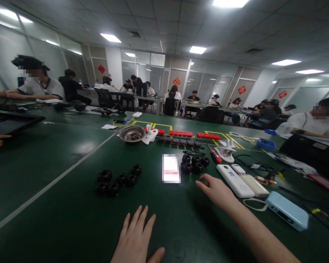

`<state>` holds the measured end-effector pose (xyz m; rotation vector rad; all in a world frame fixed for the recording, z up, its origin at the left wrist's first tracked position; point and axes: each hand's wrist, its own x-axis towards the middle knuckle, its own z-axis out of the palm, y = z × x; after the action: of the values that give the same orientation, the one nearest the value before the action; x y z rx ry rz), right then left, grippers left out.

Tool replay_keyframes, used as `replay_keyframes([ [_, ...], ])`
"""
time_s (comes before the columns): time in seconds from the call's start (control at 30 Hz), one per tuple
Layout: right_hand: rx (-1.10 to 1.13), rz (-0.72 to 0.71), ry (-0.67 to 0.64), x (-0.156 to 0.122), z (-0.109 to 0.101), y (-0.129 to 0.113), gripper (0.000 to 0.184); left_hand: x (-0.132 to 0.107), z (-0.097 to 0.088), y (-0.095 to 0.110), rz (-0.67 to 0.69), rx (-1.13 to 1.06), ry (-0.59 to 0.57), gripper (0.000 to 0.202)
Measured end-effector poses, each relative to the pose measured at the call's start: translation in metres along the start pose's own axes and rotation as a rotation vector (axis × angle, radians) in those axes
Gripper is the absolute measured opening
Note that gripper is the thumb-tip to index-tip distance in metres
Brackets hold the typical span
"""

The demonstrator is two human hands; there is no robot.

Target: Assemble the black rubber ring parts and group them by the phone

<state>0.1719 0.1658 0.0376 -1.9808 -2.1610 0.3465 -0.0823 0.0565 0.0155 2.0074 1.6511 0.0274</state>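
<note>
My left hand (135, 237) lies flat on the green table (57, 204) near the front edge, fingers stretched out and empty. My right hand (215, 190) reaches forward over the table with fingers apart, holding nothing. It is just short of a cluster of black round parts (194, 163) and a blurred white card (170, 168). A second group of black round parts (117, 178) lies to the left, ahead of my left hand.
A metal bowl (132, 133), red strips (181, 133), a red-handled screwdriver (215, 155), white power banks (235, 180) and a light blue box (287, 210) sit on the table. Cables trail at the right. Other people sit at tables around the room.
</note>
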Motion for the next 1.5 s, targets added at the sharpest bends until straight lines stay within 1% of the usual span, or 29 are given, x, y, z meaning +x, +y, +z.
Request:
replay_keyframes([
  [0.07, 0.037, -0.186, -0.087, 0.005, -0.005, -0.032, 0.028, 0.000, 0.000, -0.002, 0.018, 0.001, 0.007, 0.065],
  [0.13, 0.062, -0.377, -0.121, 0.017, -0.005, -0.070, 0.030, -0.001, 0.001, -0.004, 0.048, 0.007, 0.025, 0.065],
  [0.2, 0.061, -0.543, -0.098, 0.034, 0.001, -0.108, 0.044, -0.002, 0.002, -0.007, 0.085, 0.008, 0.048, 0.066],
  [0.27, 0.033, -0.701, -0.084, 0.051, 0.013, -0.141, 0.062, -0.001, 0.002, -0.010, 0.119, -0.002, 0.065, 0.067],
  [0.33, -0.015, -0.807, -0.095, 0.068, 0.028, -0.165, 0.069, 0.000, 0.003, -0.013, 0.141, -0.021, 0.068, 0.068],
  [0.37, -0.041, -0.837, -0.107, 0.076, 0.035, -0.173, 0.068, 0.001, 0.004, -0.015, 0.152, -0.033, 0.070, 0.068],
  [0.43, -0.092, -0.849, -0.128, 0.091, 0.043, -0.180, 0.059, 0.003, 0.006, -0.018, 0.180, -0.059, 0.087, 0.067],
  [0.5, -0.137, -0.808, -0.125, 0.102, 0.045, -0.175, 0.049, 0.005, 0.009, -0.021, 0.208, -0.085, 0.124, 0.065],
  [0.57, -0.173, -0.742, -0.109, 0.106, 0.042, -0.163, 0.039, 0.005, 0.010, -0.023, 0.224, -0.114, 0.148, 0.063],
  [0.67, -0.195, -0.670, -0.106, 0.097, 0.037, -0.139, 0.030, 0.001, 0.008, -0.021, 0.209, -0.135, 0.138, 0.063],
  [0.77, -0.154, -0.644, -0.112, 0.071, 0.032, -0.121, 0.034, -0.004, 0.004, -0.015, 0.179, -0.124, 0.099, 0.066],
  [0.83, -0.094, -0.635, -0.102, 0.050, 0.026, -0.113, 0.037, -0.006, 0.001, -0.011, 0.159, -0.114, 0.103, 0.064],
  [0.97, 0.067, -0.605, -0.083, 0.005, 0.004, -0.098, 0.037, -0.009, 0.002, -0.008, 0.142, -0.099, 0.121, 0.061],
  [1.03, 0.204, -0.596, -0.117, -0.015, -0.005, -0.088, 0.032, -0.012, 0.004, -0.011, 0.163, -0.128, 0.122, 0.060],
  [1.07, 0.358, -0.577, -0.176, -0.023, -0.009, -0.083, 0.031, -0.013, 0.004, -0.012, 0.173, -0.163, 0.134, 0.059],
  [1.17, 0.763, -0.501, -0.364, -0.041, -0.013, -0.071, 0.034, -0.017, 0.000, -0.015, 0.184, -0.370, 0.168, 0.053],
  [1.2, 0.857, -0.485, -0.419, -0.044, -0.014, -0.070, 0.035, -0.017, -0.004, -0.014, 0.188, -0.464, 0.166, 0.052],
  [1.27, 0.984, -0.472, -0.489, -0.046, -0.017, -0.069, 0.038, -0.012, -0.014, -0.009, 0.218, -0.651, 0.151, 0.047],
  [1.3, 1.010, -0.471, -0.502, -0.046, -0.020, -0.070, 0.040, -0.007, -0.018, -0.005, 0.248, -0.745, 0.133, 0.045],
  [1.33, 1.015, -0.476, -0.494, -0.045, -0.022, -0.072, 0.040, -0.001, -0.022, 0.000, 0.269, -0.853, 0.111, 0.044],
  [1.37, 1.002, -0.485, -0.469, -0.044, -0.023, -0.074, 0.037, 0.007, -0.025, 0.006, 0.251, -0.983, 0.089, 0.048],
  [1.4, 0.971, -0.497, -0.429, -0.043, -0.024, -0.076, 0.033, 0.015, -0.026, 0.012, 0.202, -1.141, 0.059, 0.055],
  [1.43, 0.924, -0.507, -0.383, -0.041, -0.024, -0.077, 0.026, 0.024, -0.025, 0.018, 0.147, -1.273, 0.023, 0.062],
  [1.47, 0.858, -0.506, -0.328, -0.039, -0.022, -0.079, 0.020, 0.032, -0.022, 0.023, 0.139, -1.375, -0.024, 0.064],
  [1.5, 0.773, -0.487, -0.260, -0.037, -0.019, -0.080, 0.016, 0.040, -0.017, 0.029, 0.119, -1.449, -0.043, 0.067],
])
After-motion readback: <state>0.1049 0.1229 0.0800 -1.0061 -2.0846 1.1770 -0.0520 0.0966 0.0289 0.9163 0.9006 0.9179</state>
